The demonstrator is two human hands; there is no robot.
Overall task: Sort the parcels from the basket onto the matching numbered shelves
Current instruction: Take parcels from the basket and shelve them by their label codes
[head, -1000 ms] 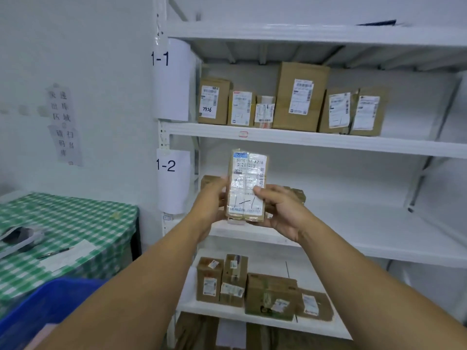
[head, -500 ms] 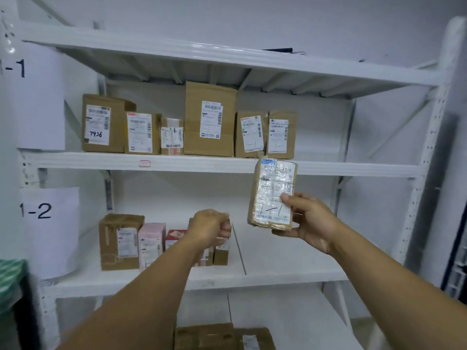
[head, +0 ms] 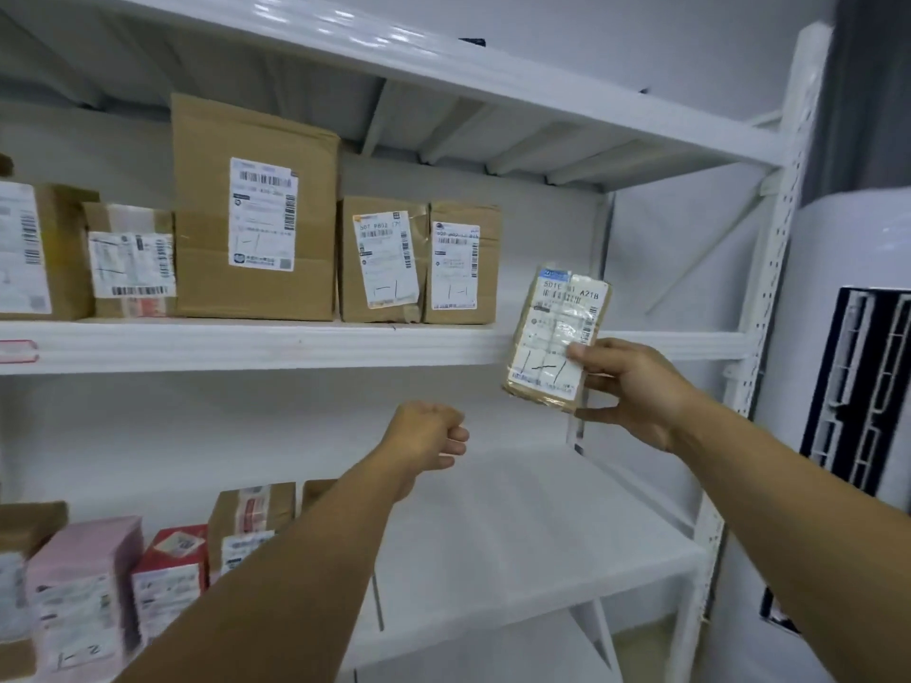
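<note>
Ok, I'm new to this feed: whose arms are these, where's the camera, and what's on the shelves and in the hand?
No machine here: these are a person's bare arms, filmed by one wide-angle camera on their head, looking forward and down. The right hand grips a flat taped parcel, its label seemingly hand-marked 1-1, in front of the upper shelf, where brown labelled boxes stand. The left hand is a fist holding nothing. The lower shelf carries parcels at its left, including a pink parcel.

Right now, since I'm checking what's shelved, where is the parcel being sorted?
Head view, right of centre: the right hand holds the parcel before the front edge of the upper shelf, just right of the last brown box.
</note>
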